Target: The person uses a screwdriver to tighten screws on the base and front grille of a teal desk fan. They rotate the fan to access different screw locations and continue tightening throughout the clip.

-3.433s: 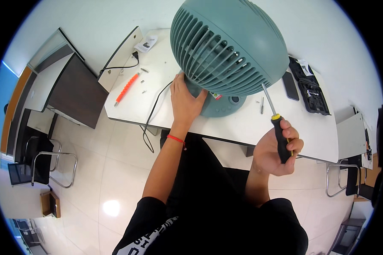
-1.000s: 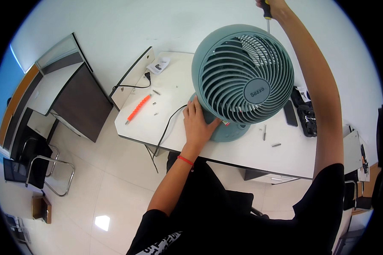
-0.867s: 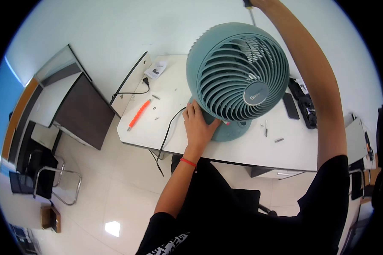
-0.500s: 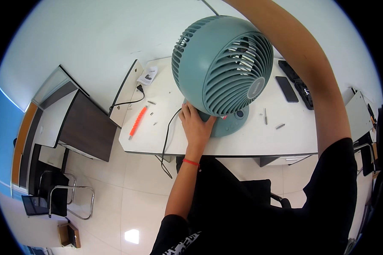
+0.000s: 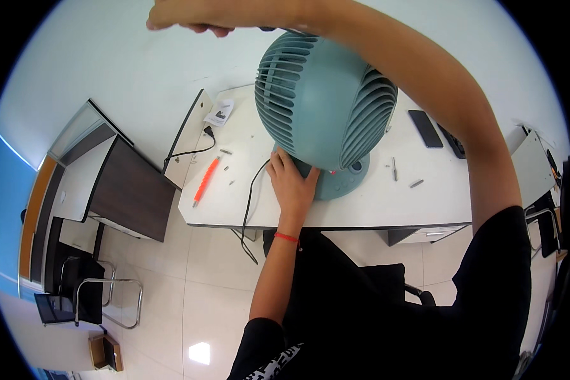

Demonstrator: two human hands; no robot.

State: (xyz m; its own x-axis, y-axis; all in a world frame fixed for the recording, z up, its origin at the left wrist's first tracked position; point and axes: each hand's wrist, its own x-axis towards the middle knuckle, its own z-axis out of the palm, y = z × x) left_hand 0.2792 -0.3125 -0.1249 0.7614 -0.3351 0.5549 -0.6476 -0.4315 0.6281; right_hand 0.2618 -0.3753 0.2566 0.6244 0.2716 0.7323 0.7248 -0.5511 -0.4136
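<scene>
A teal round desk fan (image 5: 326, 101) stands on the table, its slotted front grille facing right. My left hand (image 5: 292, 187) is wrapped round the low rear part of the fan's base, under the head. My right arm arches over the top of the fan. Beyond it, at the upper edge, my right hand (image 5: 199, 14) has its fingers curled, and what they hold is hidden. A thin metal shaft (image 5: 301, 31) with a dark end shows under the right wrist, close to the fan's top.
On the white table (image 5: 234, 212) lie an orange ribbed stick (image 5: 206, 182), a power plug (image 5: 209, 132), a leaflet (image 5: 220, 113), a phone (image 5: 425, 129), a dark case (image 5: 451, 142) and small metal bits (image 5: 394, 169). A black cord (image 5: 249, 206) hangs over the front edge.
The fan's head has turned, its front grille swinging right and more side slots showing. My right hand has come into view at the upper left; my left hand stays on the base.
</scene>
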